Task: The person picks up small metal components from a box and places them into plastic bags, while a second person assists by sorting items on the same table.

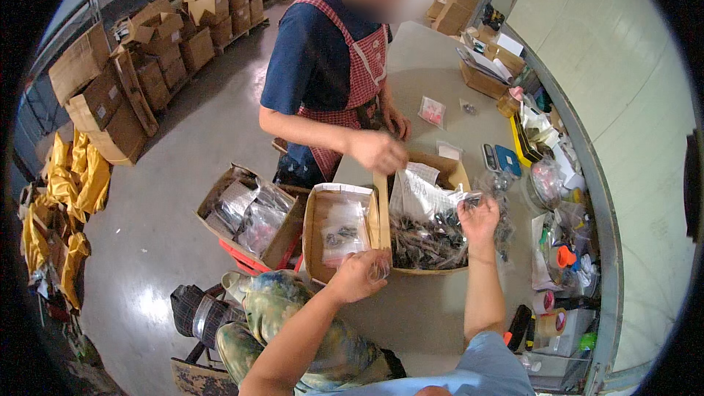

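Observation:
My left hand [357, 277] is closed on a clear plastic bag [378, 270] at the near edge of a narrow cardboard box [312, 249]. Inside that box lie clear bags [343, 238] with small dark pieces. My right hand [479, 218] is raised over the right side of a wider cardboard box [460, 170], palm up. Its fingers pinch a small clear packet [471, 201] with something dark in it. Many dark small packets [425, 240] fill the wider box, and a written-on paper sheet [419, 194] stands among them.
Across the grey table [422, 51] stands a co-worker in a checked apron [359, 66], one hand [378, 152] over the wider box. A box of bags [282, 246] rests on a red stool [242, 258] to the left. Blue scale [507, 160], tape rolls [550, 323] and clutter line the right side.

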A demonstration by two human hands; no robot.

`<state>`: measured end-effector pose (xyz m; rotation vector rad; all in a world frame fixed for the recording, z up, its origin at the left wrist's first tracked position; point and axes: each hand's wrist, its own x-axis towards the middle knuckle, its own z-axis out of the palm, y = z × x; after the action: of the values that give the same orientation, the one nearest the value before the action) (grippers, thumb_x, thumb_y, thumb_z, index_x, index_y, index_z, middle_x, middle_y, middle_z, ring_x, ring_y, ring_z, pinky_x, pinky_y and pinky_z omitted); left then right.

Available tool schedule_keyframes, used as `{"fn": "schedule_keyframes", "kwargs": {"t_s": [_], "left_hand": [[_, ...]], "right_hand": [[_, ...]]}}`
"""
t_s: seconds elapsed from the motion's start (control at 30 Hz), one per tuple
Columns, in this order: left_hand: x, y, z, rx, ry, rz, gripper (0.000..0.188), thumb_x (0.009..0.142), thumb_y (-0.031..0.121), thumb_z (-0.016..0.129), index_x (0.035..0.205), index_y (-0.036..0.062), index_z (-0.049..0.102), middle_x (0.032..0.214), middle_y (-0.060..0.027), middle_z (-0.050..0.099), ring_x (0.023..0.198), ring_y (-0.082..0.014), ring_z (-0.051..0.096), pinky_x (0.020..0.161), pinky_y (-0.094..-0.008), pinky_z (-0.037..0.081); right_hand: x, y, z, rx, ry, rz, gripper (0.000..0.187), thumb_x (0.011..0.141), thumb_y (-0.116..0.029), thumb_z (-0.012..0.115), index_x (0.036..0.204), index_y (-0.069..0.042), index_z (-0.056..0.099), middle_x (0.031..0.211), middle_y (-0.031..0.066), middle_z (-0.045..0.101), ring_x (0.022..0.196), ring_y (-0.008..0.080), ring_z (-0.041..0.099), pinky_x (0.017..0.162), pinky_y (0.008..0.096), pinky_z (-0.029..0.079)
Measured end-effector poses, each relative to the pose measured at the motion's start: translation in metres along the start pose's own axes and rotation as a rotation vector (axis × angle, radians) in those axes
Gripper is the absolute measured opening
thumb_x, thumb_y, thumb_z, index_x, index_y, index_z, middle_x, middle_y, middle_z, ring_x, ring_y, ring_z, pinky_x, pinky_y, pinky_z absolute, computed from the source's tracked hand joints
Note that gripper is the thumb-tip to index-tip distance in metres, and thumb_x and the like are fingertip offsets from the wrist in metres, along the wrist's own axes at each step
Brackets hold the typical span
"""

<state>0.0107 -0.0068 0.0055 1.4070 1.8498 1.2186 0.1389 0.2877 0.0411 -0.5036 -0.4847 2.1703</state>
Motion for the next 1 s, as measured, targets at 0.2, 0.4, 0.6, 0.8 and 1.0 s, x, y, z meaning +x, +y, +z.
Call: {"fn": "schedule_keyframes", "kwargs": {"t_s": [0.2, 0.4, 0.6, 0.8, 1.0], "left_hand": [[0.010, -0.012, 0.010, -0.047, -0.059, 0.034, 0.052, 0.069, 0.015, 0.071, 0.116, 0.0109, 0.048, 0.100, -0.0099, 0.058, 0.098, -0.0301, 0.056, 0.084, -0.0395, 0.042], [0.016, -0.008, 0.007, -0.045, 0.014, 0.118, 0.049, 0.067, 0.007, 0.071, 0.112, 0.0062, 0.052, 0.090, -0.0120, 0.060, 0.082, -0.0288, 0.061, 0.071, -0.0368, 0.049], [0.019, -0.006, 0.006, -0.046, 0.020, 0.151, 0.045, 0.066, 0.007, 0.071, 0.107, 0.0046, 0.051, 0.087, -0.0129, 0.060, 0.081, -0.0303, 0.061, 0.070, -0.0381, 0.049], [0.014, -0.008, 0.005, -0.135, 0.008, 0.090, 0.040, 0.067, 0.008, 0.072, 0.102, 0.0045, 0.052, 0.085, -0.0108, 0.059, 0.077, -0.0260, 0.059, 0.070, -0.0350, 0.048], [0.012, -0.029, 0.016, -0.495, -0.032, -0.025, 0.043, 0.069, 0.012, 0.076, 0.104, 0.0009, 0.054, 0.082, -0.0043, 0.058, 0.073, -0.0130, 0.053, 0.070, -0.0276, 0.046]], "right_hand": [[0.142, -0.012, -0.042, -1.560, 0.025, -0.400, 0.012, 0.076, -0.012, 0.059, 0.079, -0.001, 0.063, 0.079, 0.0125, 0.065, 0.068, 0.0304, 0.061, 0.068, 0.0404, 0.050], [0.166, 0.024, -0.039, -2.677, -0.205, 0.218, 0.024, 0.076, -0.010, 0.054, 0.095, -0.003, 0.066, 0.104, 0.0216, 0.062, 0.094, 0.0355, 0.061, 0.081, 0.0435, 0.049], [0.163, 0.015, -0.045, -2.777, -0.320, 0.252, 0.026, 0.076, -0.018, 0.055, 0.096, -0.006, 0.067, 0.101, 0.0211, 0.063, 0.094, 0.0365, 0.060, 0.080, 0.0437, 0.049], [0.130, 0.006, -0.031, -2.504, -0.196, -0.131, 0.020, 0.076, -0.021, 0.061, 0.088, -0.007, 0.068, 0.096, 0.0168, 0.065, 0.089, 0.0331, 0.062, 0.075, 0.0420, 0.049], [0.058, 0.000, 0.017, -1.788, -0.164, -0.450, 0.011, 0.087, -0.011, 0.056, 0.082, -0.001, 0.054, 0.069, 0.0055, 0.056, 0.059, 0.0141, 0.053, 0.055, 0.0284, 0.044]]}}
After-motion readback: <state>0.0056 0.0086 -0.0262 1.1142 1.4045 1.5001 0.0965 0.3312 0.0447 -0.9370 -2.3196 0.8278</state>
